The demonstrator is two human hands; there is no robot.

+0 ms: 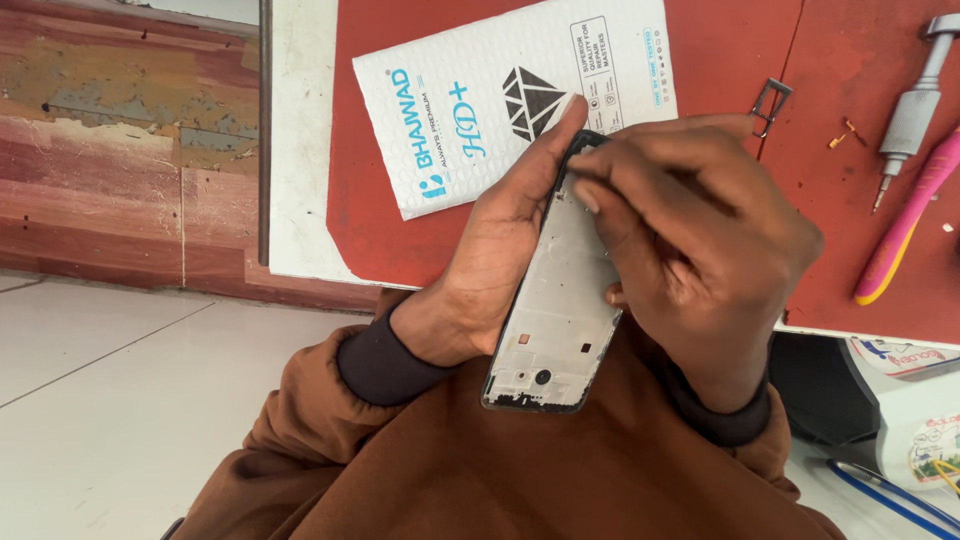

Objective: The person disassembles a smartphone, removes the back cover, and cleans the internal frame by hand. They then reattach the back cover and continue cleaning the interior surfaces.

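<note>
The right hand (700, 250) covered the upper right edge of the bare grey phone frame (555, 310). Right of that frame, the silver metal screwdriver (908, 120) ran off the top edge; what the right fingertips pinched was hidden.

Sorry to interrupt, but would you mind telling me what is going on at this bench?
A person in a brown sweater holds a bare phone frame over their lap. The left hand grips its edge while the right hand works at its top end. On the red mat lie a white padded package, a metal screwdriver and a pink tool.
</note>
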